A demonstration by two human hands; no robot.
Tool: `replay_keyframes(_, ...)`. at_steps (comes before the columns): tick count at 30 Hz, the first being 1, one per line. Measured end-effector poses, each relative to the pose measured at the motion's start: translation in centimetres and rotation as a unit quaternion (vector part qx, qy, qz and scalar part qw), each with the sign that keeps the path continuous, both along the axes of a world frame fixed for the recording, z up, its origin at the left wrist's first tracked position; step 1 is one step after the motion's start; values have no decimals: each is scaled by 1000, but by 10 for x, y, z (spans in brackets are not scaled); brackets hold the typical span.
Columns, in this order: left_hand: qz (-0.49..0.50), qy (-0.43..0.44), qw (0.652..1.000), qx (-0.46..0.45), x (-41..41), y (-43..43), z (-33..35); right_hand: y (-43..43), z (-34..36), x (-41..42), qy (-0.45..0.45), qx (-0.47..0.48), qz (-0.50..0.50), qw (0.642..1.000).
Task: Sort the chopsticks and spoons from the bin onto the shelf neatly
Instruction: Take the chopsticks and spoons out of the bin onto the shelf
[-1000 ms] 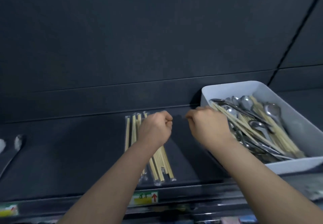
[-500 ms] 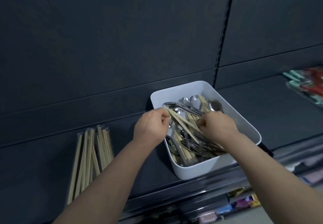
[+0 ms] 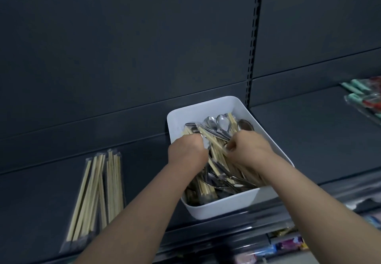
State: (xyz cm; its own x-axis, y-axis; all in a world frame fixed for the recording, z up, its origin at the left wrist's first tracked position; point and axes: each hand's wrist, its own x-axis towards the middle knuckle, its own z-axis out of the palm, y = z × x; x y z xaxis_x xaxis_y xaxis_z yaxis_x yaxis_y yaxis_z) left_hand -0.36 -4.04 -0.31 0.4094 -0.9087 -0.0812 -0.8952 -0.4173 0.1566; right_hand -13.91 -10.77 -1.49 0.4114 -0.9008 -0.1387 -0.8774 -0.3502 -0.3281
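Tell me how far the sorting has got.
Done: several chopstick packs lie side by side on the shelf, left of the white bin. In hand: the left hand and right hand both grip chopsticks inside the bin. Left: the bin holds many spoons and chopsticks; no spoons show on the shelf.

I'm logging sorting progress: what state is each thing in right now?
white bin: upright on the shelf, holding a mixed heap.
chopsticks in the bin: tangled with spoons, some gripped by both hands.
spoons: loose in the bin, unsorted.
chopstick packs: lying roughly side by side on the shelf, left of the bin.
left hand: curled round chopsticks.
right hand: curled round chopsticks.
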Motion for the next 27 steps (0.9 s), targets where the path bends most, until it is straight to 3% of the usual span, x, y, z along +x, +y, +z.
replay_keyframes(4, 21, 46, 998, 44, -12, -12, -11, 2, -2, 0, 23, 11, 32, 999)
replay_keyframes(10, 72, 116, 991, -16, -5, -11, -7, 7, -8, 5, 31, 8, 54, 998)
replay_keyframes(18, 113, 230, 958, -128, 38, 11, 15, 7, 7, 14, -117, 14, 4, 993)
replay_keyframes(22, 105, 228, 955, -157, 49, 25, 13, 12, 18, 34, -196, -26, 1, 980)
replay_keyframes(27, 143, 186, 950, -207, 81, 61, 13, 39, 40, 83, -238, 11, 65, 969)
